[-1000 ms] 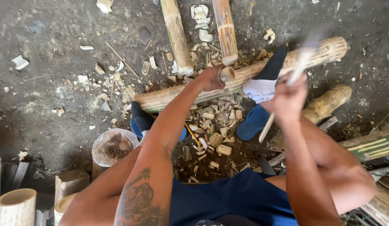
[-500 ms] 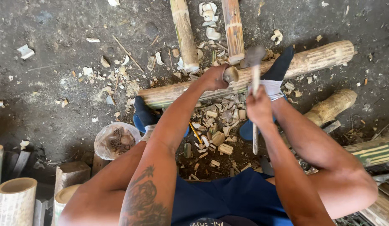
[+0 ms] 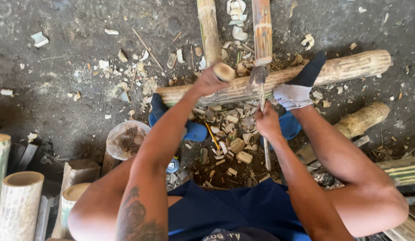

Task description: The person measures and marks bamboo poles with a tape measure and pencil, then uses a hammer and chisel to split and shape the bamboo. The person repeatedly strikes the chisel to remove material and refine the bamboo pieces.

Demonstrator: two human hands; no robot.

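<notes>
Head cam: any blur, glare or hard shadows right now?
Head view: left hand and the short bamboo piece it grips are motion-smeared; right hand on the blade is softer too. Light is flat, no glare; dark patches on the ground at left.

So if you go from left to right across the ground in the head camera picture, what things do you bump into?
Pale bamboo tubes → round bowl of scraps → left hand gripping a short bamboo piece → right hand on the chopping blade's handle → white-socked foot → short log.

No packages, labels, signs or screens anywhere among the bamboo and wood chips
</notes>
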